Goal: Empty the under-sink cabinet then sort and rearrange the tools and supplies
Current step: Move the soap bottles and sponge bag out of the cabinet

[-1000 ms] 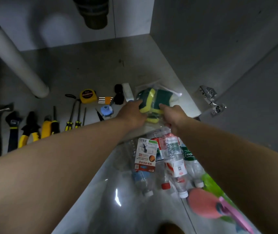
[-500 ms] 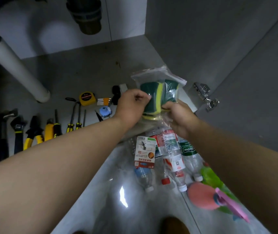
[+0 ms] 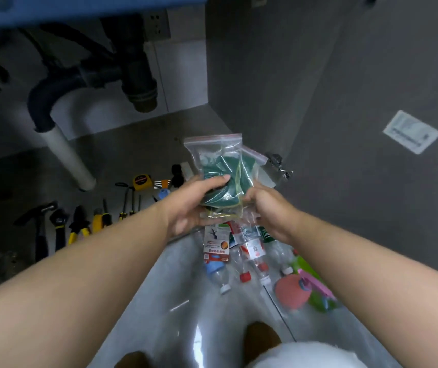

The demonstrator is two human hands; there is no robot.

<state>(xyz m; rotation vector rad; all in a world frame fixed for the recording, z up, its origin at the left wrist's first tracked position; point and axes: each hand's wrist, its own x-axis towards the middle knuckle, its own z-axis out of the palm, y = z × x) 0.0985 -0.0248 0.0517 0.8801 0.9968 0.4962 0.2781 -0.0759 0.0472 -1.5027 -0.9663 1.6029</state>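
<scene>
Clear zip bags of green-and-yellow scrub sponges [image 3: 220, 166] stand upright in the air at the cabinet's front right corner. My left hand [image 3: 199, 200] grips their lower left side, thumb across the front. My right hand [image 3: 263, 205] pinches the lower right edge. On the cabinet floor [image 3: 122, 155] lies a row of tools: a hammer [image 3: 38, 229], a wrench [image 3: 59, 229], yellow pliers [image 3: 78, 227], screwdrivers [image 3: 129, 203] and a yellow tape measure [image 3: 142, 181]. Several plastic bottles [image 3: 255, 251] lie on the tiled floor below my hands.
A white drain pipe [image 3: 65, 152] slants down to the cabinet floor at the left, with the dark trap [image 3: 135, 73] above. The open door with its hinge [image 3: 279, 164] stands on the right. A red and pink brush [image 3: 300, 290] and green item lie beside the bottles.
Both hands have lifted the sponge bags off the cabinet's edge and turned them upright. The view has tilted up, showing more of the plumbing.
</scene>
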